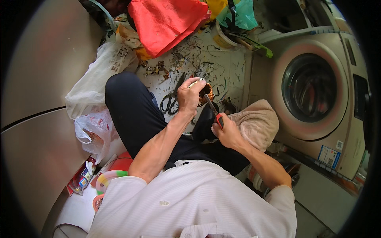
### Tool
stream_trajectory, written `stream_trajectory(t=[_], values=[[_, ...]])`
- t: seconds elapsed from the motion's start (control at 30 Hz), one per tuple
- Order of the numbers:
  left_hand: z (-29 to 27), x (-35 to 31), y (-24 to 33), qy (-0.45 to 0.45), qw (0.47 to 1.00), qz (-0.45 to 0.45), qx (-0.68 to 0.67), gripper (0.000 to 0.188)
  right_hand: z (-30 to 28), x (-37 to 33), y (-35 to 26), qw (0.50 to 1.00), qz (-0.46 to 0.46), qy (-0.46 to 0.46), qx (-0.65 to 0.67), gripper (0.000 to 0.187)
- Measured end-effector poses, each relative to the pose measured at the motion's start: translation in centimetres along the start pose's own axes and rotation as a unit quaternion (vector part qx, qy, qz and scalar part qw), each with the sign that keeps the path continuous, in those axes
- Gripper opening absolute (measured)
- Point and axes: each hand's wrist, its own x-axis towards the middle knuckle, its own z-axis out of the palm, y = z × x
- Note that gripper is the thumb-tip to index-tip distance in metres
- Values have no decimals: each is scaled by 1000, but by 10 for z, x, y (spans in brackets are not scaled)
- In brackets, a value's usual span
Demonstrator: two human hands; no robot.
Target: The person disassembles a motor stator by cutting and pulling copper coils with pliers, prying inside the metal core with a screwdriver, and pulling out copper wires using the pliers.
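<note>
Copper-coloured windings show on the small ring-shaped coil (209,90) just beyond the person's knees, above a pale floor (234,65). The left hand (189,95) is curled nearly closed at the coil's left side, thumb and fingers pinching its edge; exactly how the fingers sit beneath it is hidden. The right hand (229,133) is wrapped in a closed grip around the red-and-black handles of a pair of pliers (219,119), whose metal nose points up and left into the coil's opening; whether the tips are biting on anything is too small to tell. Past the hands, the floor is strewn with wire scraps (190,55) and small broken bits, and a dark looped cable (170,102) lies just left of the left hand. A beige towel (257,123) is draped near the right hand, over what seems to be the right knee, while the left knee, in dark trousers (129,103), is raised. Farther off sit a red bag (166,25), a pale bucket (223,37) and a teal plastic bag (245,15). A white plastic bag (99,77) slumps on the left against a metallic-grey panel (47,59), with another thin bag (95,133) below it. On the right stands a front-loading washing machine (311,87), its round door shut.
</note>
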Motion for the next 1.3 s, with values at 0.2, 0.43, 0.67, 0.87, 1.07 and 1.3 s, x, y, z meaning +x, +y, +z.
stream_trajectory(t=[0.2, 0.43, 0.67, 0.87, 1.07, 1.3], values=[[-1, -8, 15, -118, 993, -24, -15, 35, -11, -25, -18, 893, 189, -187, 364, 11], [-6, -10, 17, -238, 967, -83, -32, 36, -6, -51, -33, 776, 215, -228, 547, 14], [1, -18, 14, -310, 947, -86, 5, 46, 8, -74, -40, 748, 213, -188, 600, 18], [8, -18, 19, -347, 932, -94, 42, 49, 16, -80, -37, 754, 186, -170, 606, 20], [13, -21, 13, -363, 924, -114, 46, 51, 28, -88, -26, 752, 149, -163, 621, 20], [7, -20, 8, -271, 949, -133, 94, 45, 15, -74, -16, 709, 191, -214, 644, 17]])
